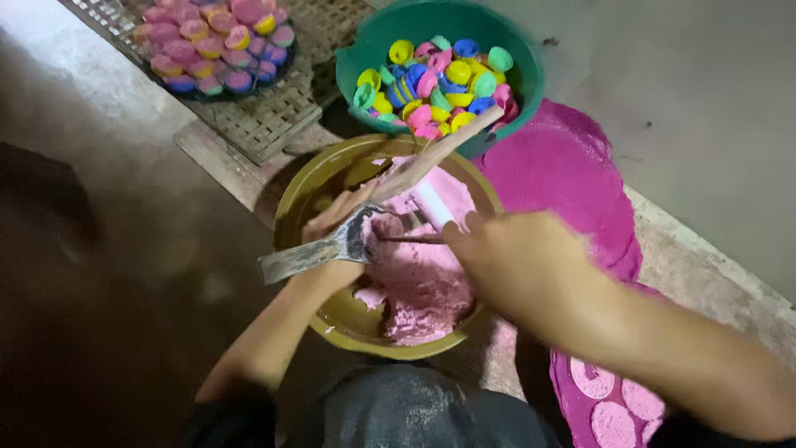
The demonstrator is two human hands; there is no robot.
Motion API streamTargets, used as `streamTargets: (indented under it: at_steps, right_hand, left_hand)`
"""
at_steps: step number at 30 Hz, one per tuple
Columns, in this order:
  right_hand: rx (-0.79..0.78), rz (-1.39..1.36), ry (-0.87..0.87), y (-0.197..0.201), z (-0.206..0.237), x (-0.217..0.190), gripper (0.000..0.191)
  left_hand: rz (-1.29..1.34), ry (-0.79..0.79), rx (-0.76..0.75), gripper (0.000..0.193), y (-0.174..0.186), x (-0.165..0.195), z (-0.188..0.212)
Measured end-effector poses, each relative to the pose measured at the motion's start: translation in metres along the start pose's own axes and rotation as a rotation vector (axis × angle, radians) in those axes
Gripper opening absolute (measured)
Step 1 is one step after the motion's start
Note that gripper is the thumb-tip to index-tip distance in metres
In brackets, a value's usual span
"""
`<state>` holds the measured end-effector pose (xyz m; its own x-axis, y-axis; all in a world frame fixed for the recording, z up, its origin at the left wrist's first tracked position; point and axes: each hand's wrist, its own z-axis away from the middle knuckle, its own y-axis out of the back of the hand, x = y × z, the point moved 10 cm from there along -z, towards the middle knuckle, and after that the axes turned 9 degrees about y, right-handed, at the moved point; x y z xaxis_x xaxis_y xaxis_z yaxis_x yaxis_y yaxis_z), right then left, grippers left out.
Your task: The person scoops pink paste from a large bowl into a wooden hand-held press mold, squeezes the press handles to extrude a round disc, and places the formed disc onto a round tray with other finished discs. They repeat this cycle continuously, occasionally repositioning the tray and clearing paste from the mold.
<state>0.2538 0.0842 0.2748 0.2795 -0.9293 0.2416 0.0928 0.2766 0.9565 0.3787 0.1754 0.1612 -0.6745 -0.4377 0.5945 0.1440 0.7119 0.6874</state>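
Pink, crumbly dough [423, 286] heaped in one round olive-yellow bowl [332, 178] at centre, on the floor. Left hand [336, 228] over the bowl, grip clenched around a grey metal scraper [319, 253], its long axis running from lower left up toward the right, flat blade end pointing left past the rim. Right hand [514, 261] at the right rim, grip closed on a thin dark stick [410, 240] lying nearly level, tip pointing left into the dough. One long wooden paddle [444, 149] slanting from the bowl up to the right. Behind, one teal plastic basin [518, 83] filled with many small moulds [435, 79] in yellow, blue, pink and green; too many to count. Upper left, one woven tray [265, 120] carrying a dark plate of pink filled moulds [215, 41]. Magenta cloth [568, 166] at right.
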Motion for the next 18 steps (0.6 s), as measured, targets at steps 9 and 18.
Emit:
streamTargets:
  at_steps: [9, 18]
  right_hand:
    - [0.104, -0.084, -0.033, -0.052, 0.000, -0.003, 0.030]
    - [0.564, -0.968, -0.199, -0.110, -0.019, -0.016, 0.056]
  left_hand:
    - [0.031, 0.031, -0.019, 0.050, -0.026, -0.031, 0.016]
    - [0.027, -0.038, 0.251, 0.050, 0.016, -0.017, 0.001]
